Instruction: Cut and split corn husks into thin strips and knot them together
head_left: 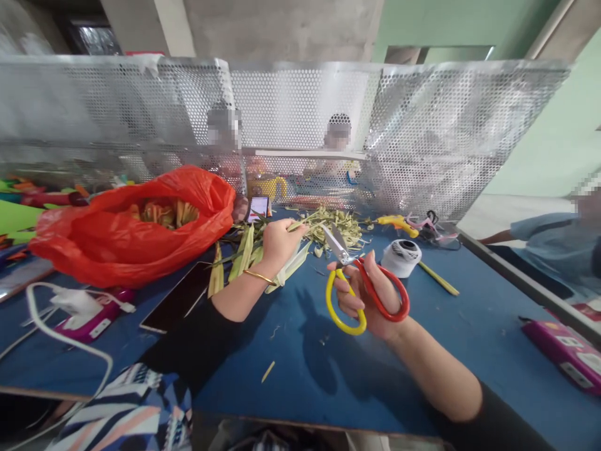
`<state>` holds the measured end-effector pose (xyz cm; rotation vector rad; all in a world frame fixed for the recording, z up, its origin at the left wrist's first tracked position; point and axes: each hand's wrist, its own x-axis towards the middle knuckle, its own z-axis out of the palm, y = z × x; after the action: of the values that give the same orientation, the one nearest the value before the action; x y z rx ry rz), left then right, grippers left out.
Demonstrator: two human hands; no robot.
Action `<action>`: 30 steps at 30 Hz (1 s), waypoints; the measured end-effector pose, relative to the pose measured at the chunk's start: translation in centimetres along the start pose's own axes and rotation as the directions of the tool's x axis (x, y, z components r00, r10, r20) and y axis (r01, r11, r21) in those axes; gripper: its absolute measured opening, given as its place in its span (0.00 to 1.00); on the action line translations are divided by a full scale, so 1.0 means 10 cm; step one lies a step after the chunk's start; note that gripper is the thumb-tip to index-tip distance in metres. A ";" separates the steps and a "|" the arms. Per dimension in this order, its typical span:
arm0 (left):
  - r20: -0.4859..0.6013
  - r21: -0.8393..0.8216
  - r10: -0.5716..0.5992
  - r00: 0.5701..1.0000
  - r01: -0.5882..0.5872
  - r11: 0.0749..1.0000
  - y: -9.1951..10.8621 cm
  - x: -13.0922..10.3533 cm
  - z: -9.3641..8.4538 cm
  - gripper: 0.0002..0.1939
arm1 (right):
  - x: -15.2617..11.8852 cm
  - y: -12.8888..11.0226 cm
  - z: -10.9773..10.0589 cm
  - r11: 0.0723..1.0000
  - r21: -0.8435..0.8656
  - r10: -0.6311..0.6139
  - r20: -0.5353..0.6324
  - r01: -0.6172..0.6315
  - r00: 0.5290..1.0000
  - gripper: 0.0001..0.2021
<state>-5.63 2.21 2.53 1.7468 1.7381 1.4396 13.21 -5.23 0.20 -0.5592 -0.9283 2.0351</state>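
Observation:
My left hand (280, 242) pinches a thin green plant strip over the blue table. My right hand (370, 291) holds scissors (346, 257) with one yellow and one red handle; the blades are parted and point up and left towards the strip. Behind both hands lies a pile of pale green trimmings (345, 228). Long pale husk leaves (243, 254) lie beside and under my left wrist, which wears a gold bangle. To the right of the scissors stands a white spool (401, 257) with a dark top.
A red plastic bag (126, 241) with plant pieces, a dark tablet (176, 300), and a purple power strip (96, 316) with white cables are at left. Beyond stands a perforated metal screen (300, 94). A yellow glue gun (399, 224) and another power strip (563, 354) are right.

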 end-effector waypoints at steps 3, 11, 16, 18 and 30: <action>0.022 0.028 0.011 1.000 -0.012 1.000 0.00 -0.03 0.03 0.12 | -0.01 -0.01 -0.02 0.997 0.004 0.074 0.128 -0.076 0.989 0.28; 0.017 0.104 0.041 0.999 -0.042 0.994 0.01 -0.10 0.07 0.10 | 0.00 0.03 0.01 0.994 0.019 0.100 0.174 -0.105 0.980 0.30; 0.024 0.133 0.033 0.999 -0.036 0.990 0.01 -0.11 0.08 0.10 | -0.01 0.02 0.02 0.993 0.025 0.110 0.167 -0.116 0.980 0.29; 0.011 0.137 0.029 1.000 -0.030 0.990 0.02 -0.10 0.08 0.10 | -0.01 0.02 0.03 0.993 0.023 0.111 0.171 -0.117 0.979 0.29; 0.033 0.181 0.041 0.999 -0.046 0.982 0.03 -0.15 0.11 0.10 | -0.02 0.01 0.06 0.992 0.007 0.127 0.125 -0.129 0.984 0.30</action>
<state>-4.29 1.30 1.61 1.8981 1.8792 1.3010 12.89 -5.65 0.50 -0.4997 -0.9706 2.2115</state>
